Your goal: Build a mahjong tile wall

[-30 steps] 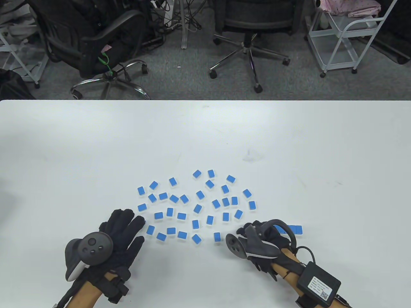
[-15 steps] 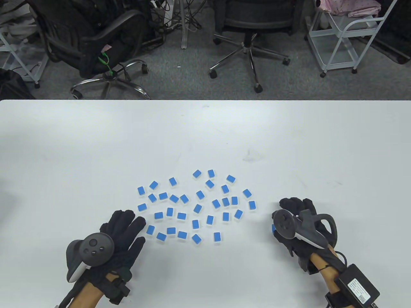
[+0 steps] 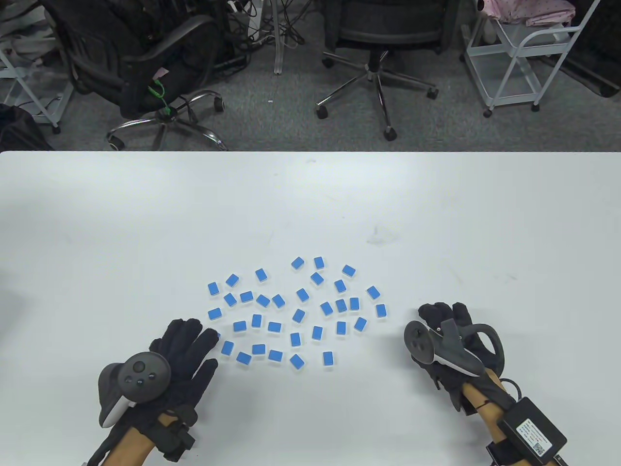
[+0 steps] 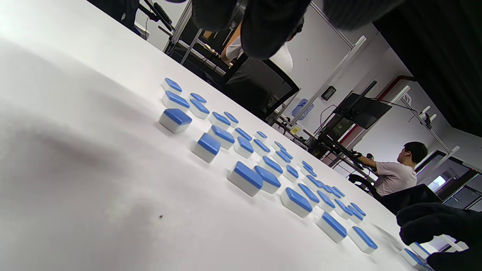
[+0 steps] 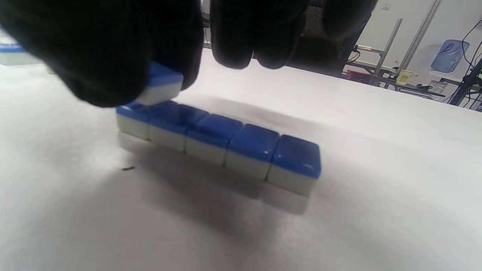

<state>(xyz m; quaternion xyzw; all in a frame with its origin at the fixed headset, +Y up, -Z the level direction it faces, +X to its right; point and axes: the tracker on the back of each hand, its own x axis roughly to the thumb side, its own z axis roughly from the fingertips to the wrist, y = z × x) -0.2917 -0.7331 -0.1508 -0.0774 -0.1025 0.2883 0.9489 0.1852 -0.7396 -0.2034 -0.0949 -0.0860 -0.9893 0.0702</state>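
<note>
Several blue-backed mahjong tiles (image 3: pixel 299 315) lie scattered face down on the white table (image 3: pixel 310 204). My left hand (image 3: pixel 194 340) rests flat at the cluster's left front edge, fingers straight and holding nothing. Its fingers (image 4: pixel 271 22) hang over the loose tiles (image 4: pixel 244 177) in the left wrist view. My right hand (image 3: pixel 444 315) is to the right of the cluster and hides the row in the table view. In the right wrist view it pinches one tile (image 5: pixel 160 84) just above the left end of a straight row of several tiles (image 5: pixel 241 146).
Beyond the table's far edge stand office chairs (image 3: pixel 378 43) and a white cart (image 3: pixel 524 58). A black box (image 3: pixel 533 429) is strapped to my right forearm. Bare tabletop stretches behind and on both sides of the tiles.
My right hand left the front of the loose tiles and swung right over the row, carrying a tile; it now covers the row. The left hand stayed put.
</note>
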